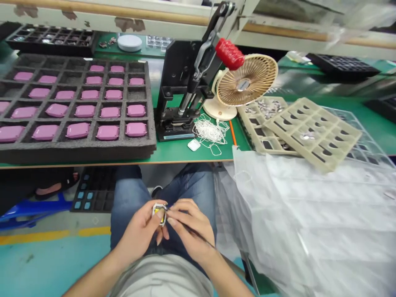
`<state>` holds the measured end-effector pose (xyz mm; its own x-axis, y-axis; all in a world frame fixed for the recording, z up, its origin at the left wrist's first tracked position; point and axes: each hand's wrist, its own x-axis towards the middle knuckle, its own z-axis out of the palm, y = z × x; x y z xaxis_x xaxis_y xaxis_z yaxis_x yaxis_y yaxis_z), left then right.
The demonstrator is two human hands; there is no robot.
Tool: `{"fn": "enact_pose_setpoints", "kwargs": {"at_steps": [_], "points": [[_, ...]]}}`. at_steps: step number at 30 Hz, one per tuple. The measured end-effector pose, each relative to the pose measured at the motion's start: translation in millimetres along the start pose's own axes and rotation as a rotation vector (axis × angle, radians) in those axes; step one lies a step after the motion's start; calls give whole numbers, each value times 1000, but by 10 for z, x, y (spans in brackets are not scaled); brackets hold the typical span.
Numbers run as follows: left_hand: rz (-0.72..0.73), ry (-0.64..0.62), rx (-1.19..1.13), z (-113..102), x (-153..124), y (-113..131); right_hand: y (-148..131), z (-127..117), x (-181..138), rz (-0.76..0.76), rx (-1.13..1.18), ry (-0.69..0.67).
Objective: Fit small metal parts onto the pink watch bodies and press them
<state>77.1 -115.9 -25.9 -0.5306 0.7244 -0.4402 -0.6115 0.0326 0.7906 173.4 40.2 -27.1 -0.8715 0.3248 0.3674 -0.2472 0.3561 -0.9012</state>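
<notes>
One small case, pinched in the left hand, presumably for steadiness; beside it, the right hand holds a slim tool pen-fashion, likely for control.

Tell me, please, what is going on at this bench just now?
A person seated at the bench holds a small pale-rimmed part, yellow inside, in the left hand. The right hand holds a thin dark tool, its tip at or near the part's edge. On the bench are a dark tray of pink pieces, a press and a fan.
</notes>
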Motion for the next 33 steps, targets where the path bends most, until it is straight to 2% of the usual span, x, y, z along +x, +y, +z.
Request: {"fn": "enact_pose_setpoints", "kwargs": {"at_steps": [8, 20, 26, 30, 33], "points": [[-16, -1, 170, 123, 115, 76, 205, -90, 13, -94, 131, -62], [-49, -36, 328, 233, 236, 64, 221, -330, 78, -124, 154, -61], [-79, -66, 221, 294, 282, 91, 342, -363, -77, -180, 22, -99], [-113, -139, 68, 329, 292, 129, 448, -288, -210, -223, -10, 20], [-91, -163, -36, 327, 281, 139, 444, -230, -225, -179, 39, 104]]}}
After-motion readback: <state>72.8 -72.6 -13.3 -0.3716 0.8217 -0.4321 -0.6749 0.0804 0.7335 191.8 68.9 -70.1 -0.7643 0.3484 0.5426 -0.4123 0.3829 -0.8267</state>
